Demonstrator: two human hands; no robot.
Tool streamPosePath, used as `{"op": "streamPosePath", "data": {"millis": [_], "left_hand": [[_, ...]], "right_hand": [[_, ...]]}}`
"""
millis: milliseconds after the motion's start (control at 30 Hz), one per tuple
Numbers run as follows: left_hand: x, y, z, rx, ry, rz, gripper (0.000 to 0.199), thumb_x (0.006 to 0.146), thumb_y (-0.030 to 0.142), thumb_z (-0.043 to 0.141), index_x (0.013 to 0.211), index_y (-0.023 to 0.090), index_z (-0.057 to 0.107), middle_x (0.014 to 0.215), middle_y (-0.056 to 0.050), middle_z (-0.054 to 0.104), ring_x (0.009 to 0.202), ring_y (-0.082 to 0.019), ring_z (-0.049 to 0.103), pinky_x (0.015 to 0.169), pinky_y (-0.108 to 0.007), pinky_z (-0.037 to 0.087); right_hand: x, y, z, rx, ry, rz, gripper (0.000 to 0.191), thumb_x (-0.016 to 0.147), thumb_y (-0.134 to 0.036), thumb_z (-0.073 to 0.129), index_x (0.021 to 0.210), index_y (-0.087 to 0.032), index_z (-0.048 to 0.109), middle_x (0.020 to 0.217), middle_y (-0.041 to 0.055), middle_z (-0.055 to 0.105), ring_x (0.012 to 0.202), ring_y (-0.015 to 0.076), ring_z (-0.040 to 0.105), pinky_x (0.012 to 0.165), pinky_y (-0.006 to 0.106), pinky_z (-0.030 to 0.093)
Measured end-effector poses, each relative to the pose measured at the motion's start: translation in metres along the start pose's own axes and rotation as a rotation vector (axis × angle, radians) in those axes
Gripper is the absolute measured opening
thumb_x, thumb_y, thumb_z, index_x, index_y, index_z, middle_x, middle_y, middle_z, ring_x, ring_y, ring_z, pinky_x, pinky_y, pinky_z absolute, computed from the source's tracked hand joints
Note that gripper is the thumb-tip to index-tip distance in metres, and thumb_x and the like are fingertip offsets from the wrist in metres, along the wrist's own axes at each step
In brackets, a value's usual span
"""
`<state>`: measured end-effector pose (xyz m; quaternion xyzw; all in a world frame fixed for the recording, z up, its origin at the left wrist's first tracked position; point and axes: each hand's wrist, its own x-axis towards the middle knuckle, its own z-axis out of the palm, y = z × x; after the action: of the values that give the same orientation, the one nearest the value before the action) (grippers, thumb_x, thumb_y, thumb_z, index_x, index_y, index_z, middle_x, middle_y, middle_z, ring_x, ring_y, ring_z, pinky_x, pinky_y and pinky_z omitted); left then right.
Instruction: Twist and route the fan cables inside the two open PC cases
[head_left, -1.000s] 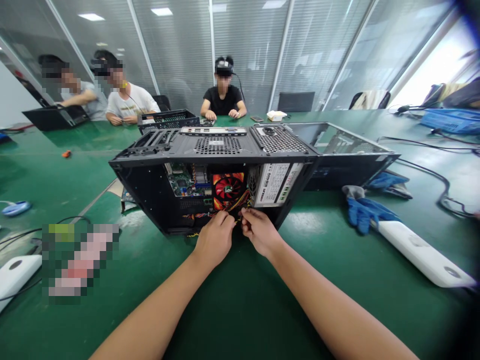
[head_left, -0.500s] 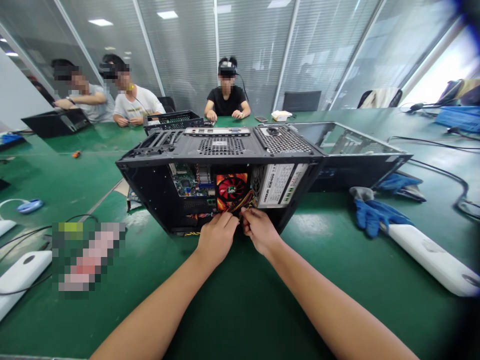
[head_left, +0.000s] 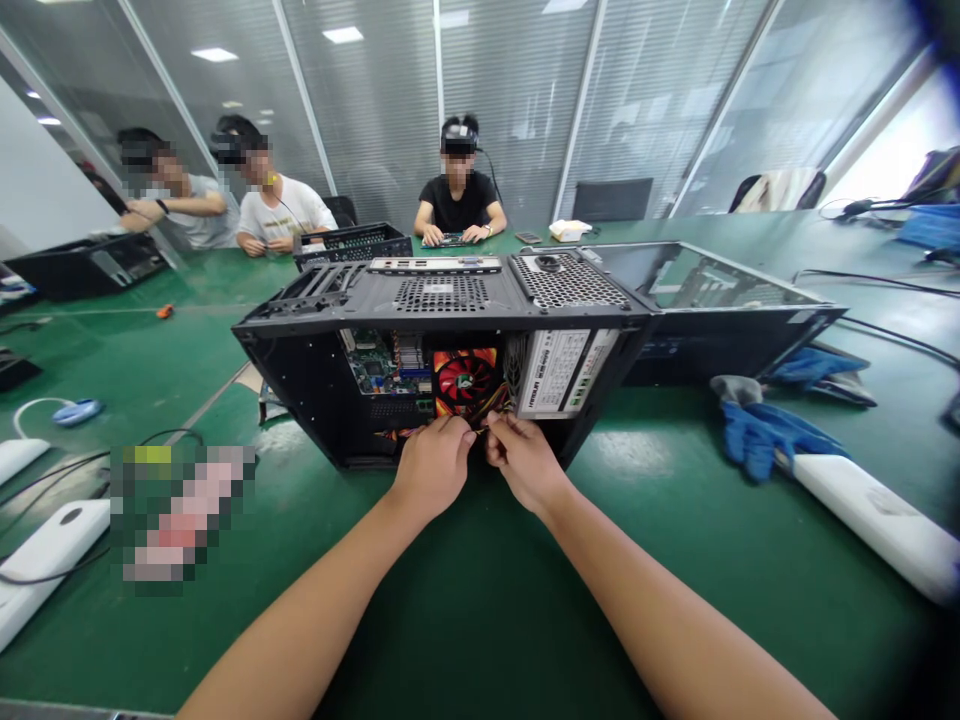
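A black computer case (head_left: 300,390) lies in front of me with its open side facing me. Inside are a green motherboard (head_left: 367,372), a red cooling fan (head_left: 466,382) and a power supply (head_left: 566,372) with a white label. My left hand (head_left: 433,462) is closed around the power cables (head_left: 405,433) at the lower edge of the opening. Close beside it, my right hand (head_left: 523,460) pinches the same bundle between thumb and forefinger below the fan. My fingers hide the cable ends.
Behind to the right stands another open case (head_left: 742,335). Blue gloves (head_left: 757,435) lie by a white power strip (head_left: 870,510) on the right. A second white strip (head_left: 45,565) and black cords are at left. Several people sit across the green table (head_left: 480,620).
My hands stay at the case opening and shift only slightly; the yellow cable end that hung below my left hand no longer shows. Across the table, a person's hands now rest on a circuit board.
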<state>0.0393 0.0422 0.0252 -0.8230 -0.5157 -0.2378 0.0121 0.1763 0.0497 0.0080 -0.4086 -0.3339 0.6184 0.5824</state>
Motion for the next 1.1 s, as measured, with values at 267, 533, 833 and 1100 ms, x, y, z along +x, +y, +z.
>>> {"op": "streamPosePath", "data": {"millis": [267, 533, 833, 1100], "left_hand": [[-0.005, -0.006, 0.003, -0.038, 0.028, 0.081, 0.018, 0.095, 0.022, 0.046, 0.085, 0.018, 0.06, 0.081, -0.003, 0.062, 0.071, -0.016, 0.059, 0.067, -0.029, 0.047], [-0.009, -0.001, 0.009, 0.135, 0.099, 0.159, 0.02, 0.095, 0.028, 0.045, 0.091, 0.018, 0.062, 0.083, -0.005, 0.061, 0.073, -0.019, 0.058, 0.071, -0.033, 0.047], [-0.006, 0.004, 0.01, 0.238, 0.136, 0.133, 0.019, 0.092, 0.031, 0.053, 0.082, 0.019, 0.062, 0.075, -0.004, 0.06, 0.071, -0.02, 0.057, 0.068, -0.033, 0.044], [-0.005, 0.008, 0.014, 0.074, 0.071, 0.006, 0.016, 0.092, 0.024, 0.052, 0.081, 0.018, 0.061, 0.076, -0.003, 0.065, 0.071, -0.018, 0.06, 0.071, -0.033, 0.046]], "right_hand": [[0.002, 0.007, -0.004, -0.059, 0.007, -0.026, 0.043, 0.068, -0.047, 0.074, 0.057, -0.019, 0.044, 0.048, -0.0062, 0.043, 0.042, 0.0056, 0.035, 0.04, 0.022, 0.022], [0.002, 0.012, -0.004, -0.027, 0.024, -0.045, 0.043, 0.07, -0.045, 0.073, 0.057, -0.021, 0.04, 0.044, -0.0092, 0.033, 0.04, 0.0054, 0.028, 0.04, 0.022, 0.019], [0.002, 0.013, -0.005, -0.033, 0.021, -0.051, 0.044, 0.07, -0.047, 0.073, 0.057, -0.02, 0.041, 0.044, -0.0088, 0.033, 0.041, 0.0054, 0.028, 0.04, 0.022, 0.019], [0.001, 0.013, -0.009, -0.043, -0.025, -0.047, 0.044, 0.072, -0.049, 0.071, 0.058, -0.019, 0.042, 0.044, -0.0081, 0.038, 0.042, 0.0053, 0.03, 0.042, 0.022, 0.022]]}}
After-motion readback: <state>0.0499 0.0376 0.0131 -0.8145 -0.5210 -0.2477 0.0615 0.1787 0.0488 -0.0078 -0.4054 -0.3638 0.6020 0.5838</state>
